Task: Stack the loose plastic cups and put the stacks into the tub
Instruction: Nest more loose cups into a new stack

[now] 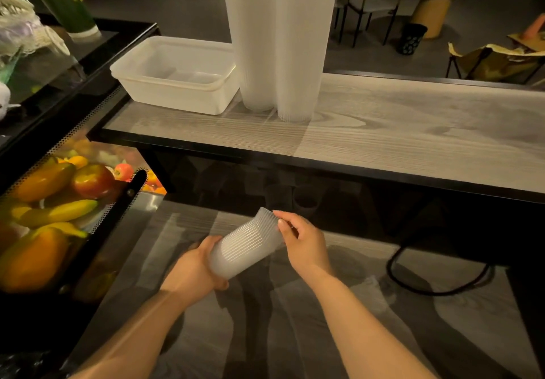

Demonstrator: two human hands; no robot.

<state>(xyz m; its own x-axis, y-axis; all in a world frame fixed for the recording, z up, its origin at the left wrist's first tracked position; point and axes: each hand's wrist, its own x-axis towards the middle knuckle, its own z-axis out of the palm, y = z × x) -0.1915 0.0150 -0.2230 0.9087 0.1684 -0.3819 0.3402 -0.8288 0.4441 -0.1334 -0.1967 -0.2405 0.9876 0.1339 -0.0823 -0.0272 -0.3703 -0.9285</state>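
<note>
Both hands hold a short stack of clear plastic cups (249, 244) low in the near middle, above the lower counter (295, 334). The stack lies tilted, with its open rims toward the far right. The left hand (196, 269) has a grip curled around the bottom end of the stack, and the right hand (303, 241) pinches the rim end with thumb and fingers. On the upper counter (413, 142), far and to the left, stands the white tub (141, 82). Just beside it on the right stand two very tall stacks of cups (280, 39). Coloured fruit (56, 201) lies at the near left.
</note>
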